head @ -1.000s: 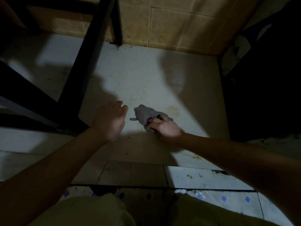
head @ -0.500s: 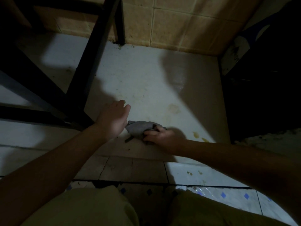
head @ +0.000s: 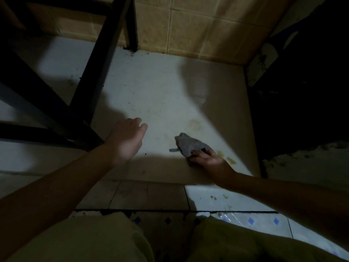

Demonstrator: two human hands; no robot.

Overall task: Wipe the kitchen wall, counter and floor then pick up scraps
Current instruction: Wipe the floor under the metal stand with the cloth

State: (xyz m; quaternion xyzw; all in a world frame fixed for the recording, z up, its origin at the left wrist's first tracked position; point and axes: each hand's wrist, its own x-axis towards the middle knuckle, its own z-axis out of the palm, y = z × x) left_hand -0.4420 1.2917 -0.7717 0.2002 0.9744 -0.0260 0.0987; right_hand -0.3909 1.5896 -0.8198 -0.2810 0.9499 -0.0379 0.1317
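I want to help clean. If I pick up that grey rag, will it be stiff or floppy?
Probably floppy: the rag lies bunched and creased on the floor, a loose tail sticking out. Likely light: the right hand grips it with just its fingers. It shouldn't roll.

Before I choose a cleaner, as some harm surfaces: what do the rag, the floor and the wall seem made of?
The rag in the right hand looks like soft grey cloth: it bunches and creases. The floor seems a large pale smooth tile, perhaps glazed, with a faint sheen. The wall is tan tile, likely ceramic, with grout lines; finish unclear in dim light.
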